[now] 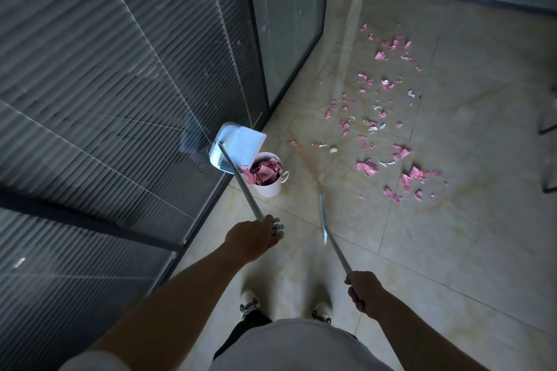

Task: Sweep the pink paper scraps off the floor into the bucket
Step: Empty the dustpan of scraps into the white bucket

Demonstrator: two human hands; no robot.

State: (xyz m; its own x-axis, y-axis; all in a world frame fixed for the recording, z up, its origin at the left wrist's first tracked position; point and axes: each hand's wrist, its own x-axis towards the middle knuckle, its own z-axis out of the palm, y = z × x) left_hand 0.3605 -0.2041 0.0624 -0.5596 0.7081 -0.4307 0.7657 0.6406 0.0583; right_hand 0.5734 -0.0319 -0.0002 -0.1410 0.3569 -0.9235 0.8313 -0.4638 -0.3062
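We see the left hand [254, 238] with fingers curled round the thin metal pole of a pale blue plastic dustpan [236, 144], tilted with its ribbed scoop over a small white round bucket [268, 176] already holding crumpled pink paper. The right hand [366, 291] grips the slim grey broom handle [330, 235], fingers wrapped tight; its head is blurred. Torn pink paper scraps [388, 117], jagged and mixed with a few white bits, lie scattered on the glossy beige marbled floor tiles [467, 235] right of the bucket, beside a glass partition [120, 84] with slatted blinds
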